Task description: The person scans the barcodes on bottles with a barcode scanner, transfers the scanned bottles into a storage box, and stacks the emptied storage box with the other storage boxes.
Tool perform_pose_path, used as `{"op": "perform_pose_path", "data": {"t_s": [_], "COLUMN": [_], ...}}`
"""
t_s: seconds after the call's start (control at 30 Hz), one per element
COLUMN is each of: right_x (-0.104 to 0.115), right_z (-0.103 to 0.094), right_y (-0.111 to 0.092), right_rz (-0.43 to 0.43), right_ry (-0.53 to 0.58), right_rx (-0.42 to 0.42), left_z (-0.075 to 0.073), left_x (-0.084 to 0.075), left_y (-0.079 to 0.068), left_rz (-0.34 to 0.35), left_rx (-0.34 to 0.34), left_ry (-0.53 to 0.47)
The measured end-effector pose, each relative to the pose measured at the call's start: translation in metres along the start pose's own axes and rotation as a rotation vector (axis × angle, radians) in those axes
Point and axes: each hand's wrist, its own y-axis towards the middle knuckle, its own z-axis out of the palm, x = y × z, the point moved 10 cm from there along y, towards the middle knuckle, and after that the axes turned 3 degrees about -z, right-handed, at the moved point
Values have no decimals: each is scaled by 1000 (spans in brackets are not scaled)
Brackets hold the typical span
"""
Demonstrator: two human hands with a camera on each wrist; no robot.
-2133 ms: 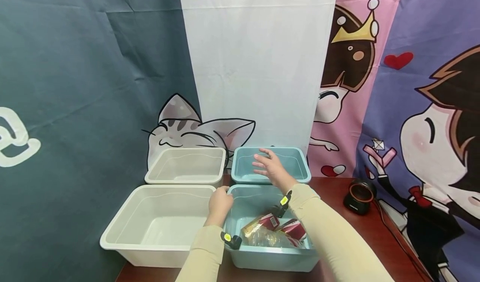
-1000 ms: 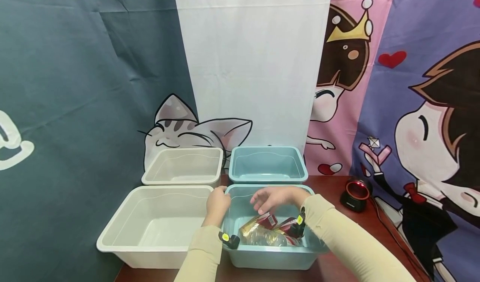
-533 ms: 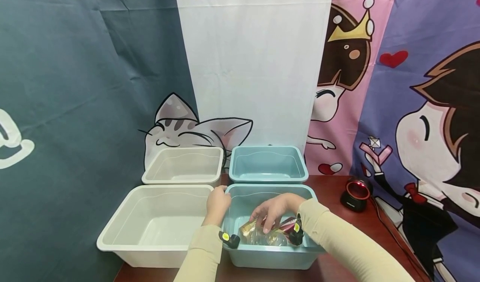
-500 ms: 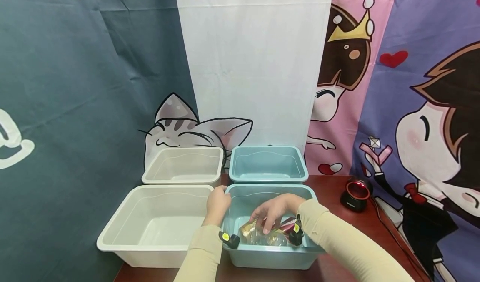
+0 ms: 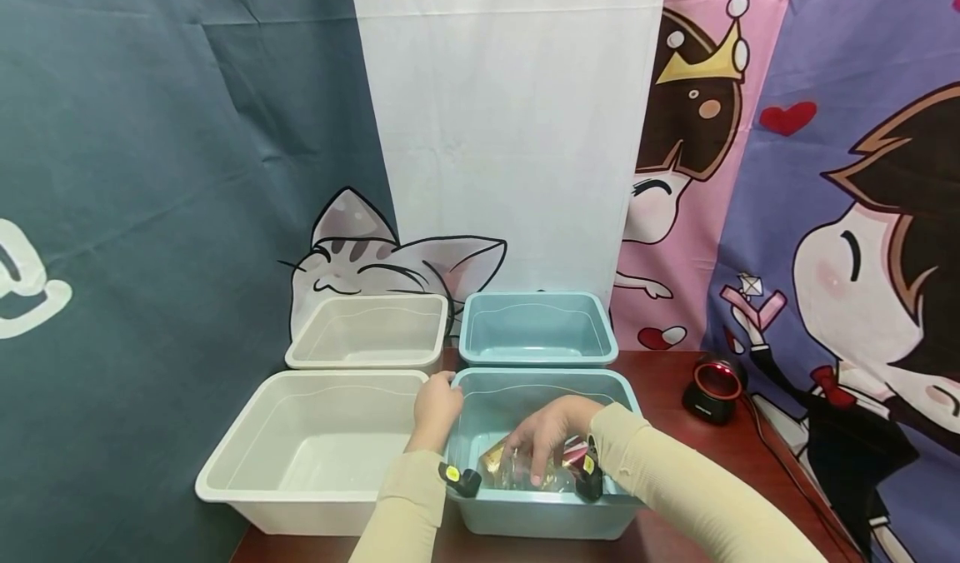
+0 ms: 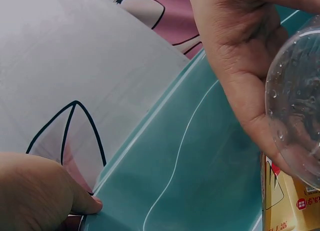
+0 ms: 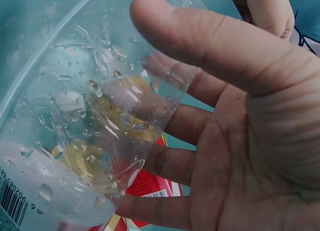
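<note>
In the head view my left hand (image 5: 437, 409) grips the left rim of the front light-blue plastic bin (image 5: 547, 515). A fingertip lies on that rim (image 6: 117, 173) in the left wrist view. My right hand (image 5: 551, 430) reaches down into the same bin, around a clear plastic bottle (image 7: 75, 101) with droplets and a barcode label. Its fingers are behind the bottle and show through it; the thumb stands apart on the near side. Gold-and-red cartons (image 5: 491, 456) lie in the bin beside the bottle, partly hidden by the hand.
A large off-white bin (image 5: 300, 513) stands left of the blue one. Behind are a smaller off-white bin (image 5: 367, 361) and a smaller blue bin (image 5: 536, 361). On the red-brown table (image 5: 663, 371) at right sits a black scanner-like device (image 5: 714, 392) with a cable.
My right hand has come down from over the back blue bin into the front one, onto the bottle. The device's red light has come on. My left hand has stayed on the rim.
</note>
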Motion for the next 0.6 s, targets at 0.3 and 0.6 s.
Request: {"op": "perform_pose_path", "data": {"t_s": [0.3, 0.6], "right_x": [0, 8], "right_z": [1, -27], "right_y": [-3, -18], "right_rz": [-27, -164], "right_ry": [3, 58], "right_rx": [-5, -188], "left_z": [2, -1], "left_x": [-1, -3], "left_y": [0, 0], "left_rz": [-3, 12], "left_rx": [10, -3], "left_ry": [-1, 1]}}
